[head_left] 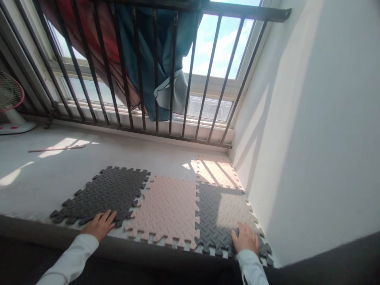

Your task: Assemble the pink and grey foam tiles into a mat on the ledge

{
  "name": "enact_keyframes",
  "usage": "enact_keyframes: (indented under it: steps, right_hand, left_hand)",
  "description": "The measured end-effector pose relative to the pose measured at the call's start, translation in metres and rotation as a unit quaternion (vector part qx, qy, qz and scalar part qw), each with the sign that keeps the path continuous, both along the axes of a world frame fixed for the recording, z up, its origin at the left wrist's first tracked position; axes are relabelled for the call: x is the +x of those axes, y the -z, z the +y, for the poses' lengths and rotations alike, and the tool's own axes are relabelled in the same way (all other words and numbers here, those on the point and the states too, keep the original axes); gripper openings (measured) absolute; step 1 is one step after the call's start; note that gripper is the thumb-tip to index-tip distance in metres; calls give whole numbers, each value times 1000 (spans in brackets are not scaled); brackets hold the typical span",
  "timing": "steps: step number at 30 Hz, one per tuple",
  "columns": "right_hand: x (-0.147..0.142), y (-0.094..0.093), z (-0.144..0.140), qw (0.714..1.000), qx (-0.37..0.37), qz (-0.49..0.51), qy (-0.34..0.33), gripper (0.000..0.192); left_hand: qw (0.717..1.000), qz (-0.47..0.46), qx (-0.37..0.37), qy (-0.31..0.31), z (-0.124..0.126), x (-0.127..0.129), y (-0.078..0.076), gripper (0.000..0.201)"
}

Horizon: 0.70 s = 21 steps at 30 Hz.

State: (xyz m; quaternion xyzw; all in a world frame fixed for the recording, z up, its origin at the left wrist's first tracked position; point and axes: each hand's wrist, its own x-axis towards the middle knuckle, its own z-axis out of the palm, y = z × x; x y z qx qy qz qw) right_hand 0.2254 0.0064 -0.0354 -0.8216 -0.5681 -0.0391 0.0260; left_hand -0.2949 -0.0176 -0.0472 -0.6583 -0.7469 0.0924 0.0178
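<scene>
Several interlocking foam mat tiles lie on a window ledge floor (pixel 44 174). My left hand (pixel 99 225) rests flat on the near edge of a loose dark grey tile (pixel 105 192), which lies slightly askew and apart from the pink tile (pixel 168 208) beside it. My right hand (pixel 246 238) presses flat on the near edge of another dark grey tile (pixel 209 213), joined to the pink tile. A second pink tile (pixel 216 171) sits behind it in the corner.
Black metal railing bars (pixel 172 71) stand along the window behind the tiles. Blue and red cloth (pixel 154 51) hangs over the bars. A white wall (pixel 311 130) bounds the right. A fan (pixel 10 103) stands far left, and a thin stick (pixel 56 149) lies on the floor.
</scene>
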Motion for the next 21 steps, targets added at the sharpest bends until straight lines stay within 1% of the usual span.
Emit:
enact_keyframes:
  steps: [3,5,8,10,12,13,15,17,19,20,21]
  right_hand:
    - [-16,-13,-4,999,40,30,-9,44]
    - [-25,-18,-5,996,62,54,-22,43]
    - [-38,-19,-6,994,67,79,-39,41]
    - [-48,-17,-7,994,44,92,-43,40]
    - [-59,-16,-6,995,3,87,-39,41]
    - [-65,-15,-5,996,-22,78,-31,43]
    - [-75,-15,0,995,-82,58,-11,48]
    - [-84,-15,8,989,-141,51,5,54]
    - [-91,-14,18,981,-183,59,12,59]
    - [-94,-12,23,979,-192,65,15,62]
    - [-95,-10,28,978,-195,70,17,64]
  left_hand:
    - [999,-4,-28,19,9,-8,-1,50]
    - [999,-29,-28,15,16,-14,2,55]
    - [997,-69,25,-11,27,-28,10,61]
    - [992,-95,73,-34,36,-40,13,60]
    - [979,-152,126,-39,47,-54,10,57]
    - [968,-192,154,-39,53,-60,4,56]
    - [939,-271,204,-58,68,-65,-18,55]
    - [905,-330,237,-123,87,-58,-47,52]
    - [866,-367,278,-193,111,-35,-77,49]
    - [846,-379,315,-206,125,-17,-88,48]
    - [827,-386,354,-204,141,3,-95,46]
